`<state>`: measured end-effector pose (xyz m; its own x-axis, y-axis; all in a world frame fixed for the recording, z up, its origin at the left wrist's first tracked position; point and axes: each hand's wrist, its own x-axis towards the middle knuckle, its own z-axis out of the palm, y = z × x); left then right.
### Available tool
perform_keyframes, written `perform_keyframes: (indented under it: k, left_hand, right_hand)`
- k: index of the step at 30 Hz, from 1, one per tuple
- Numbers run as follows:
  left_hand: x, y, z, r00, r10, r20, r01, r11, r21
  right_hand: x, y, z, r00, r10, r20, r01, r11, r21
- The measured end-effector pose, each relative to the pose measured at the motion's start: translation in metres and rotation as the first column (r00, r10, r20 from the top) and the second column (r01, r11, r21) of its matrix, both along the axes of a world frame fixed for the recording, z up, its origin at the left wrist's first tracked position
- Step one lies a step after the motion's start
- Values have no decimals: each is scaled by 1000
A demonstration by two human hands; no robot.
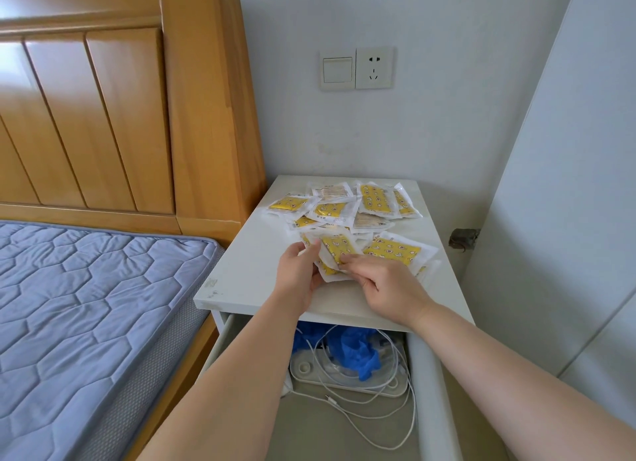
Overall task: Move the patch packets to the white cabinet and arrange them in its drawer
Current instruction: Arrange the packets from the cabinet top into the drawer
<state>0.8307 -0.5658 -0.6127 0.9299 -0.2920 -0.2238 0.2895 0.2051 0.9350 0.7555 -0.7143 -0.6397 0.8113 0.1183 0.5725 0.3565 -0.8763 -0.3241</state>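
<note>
Cabinet (220, 298) stood in the corner, bed (86, 305) to its left, wall to the rear and right. Its drawer (426, 374) was pulled out beneath the worktop (247, 254).

Packets (332, 211) were white-edged with yellow printed centres. They lay loose and overlapping on the rear and right half of the worktop, none in the drawer. A few at the back showed a pale, unprinted face. One packet lay flat just right of the hands, near the right edge.

Left hand (299, 274) gripped a small stack (335, 249) of packets from its left side, thumb over the top and fingers underneath. The stack was tilted, at mid-worktop; I could not tell whether it was raised or touching the surface. I could not count the packets in it.

Right hand (382, 281) pinched the near right corner of the stack between thumb and forefinger, the other fingers curled. Both forearms reached in over the open drawer.

Drawer contents: crumpled blue material (354, 347) at the back, a white tray-like item (306, 369) under it, and white cables (347, 379) looped over both and trailing toward the front. The front part of the drawer floor was bare apart from one cable end.

Wall behind carried a switch (338, 69) and a socket (374, 68) side by side. The wooden headboard (103, 116) stood left of the cabinet.
</note>
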Motion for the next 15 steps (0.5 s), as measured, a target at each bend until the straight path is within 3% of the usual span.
perform_keyframes:
  k: [3,5,8,9,11,15]
  left_hand:
    - [-3,-4,-6,984,57,169,-87,981,176]
    - [-8,-5,-7,976,57,211,-100,975,197]
    - [-11,-3,-6,968,68,243,-120,972,203]
    - [-12,-2,-4,963,66,260,-125,969,214]
    - [-13,-3,-4,958,67,278,-138,960,242]
    - [-12,-4,-6,957,78,279,-163,941,296]
  right_hand:
    - [-5,4,5,1000,12,-16,-12,1000,3]
    - [-7,5,7,1000,-9,14,9,1000,12]
    - [-3,0,7,964,-245,106,228,963,146]
    - [-1,-3,8,926,-369,79,344,911,228]
    - [4,-11,12,828,-544,-132,558,780,284]
    - [16,-34,29,685,-621,-381,700,707,104]
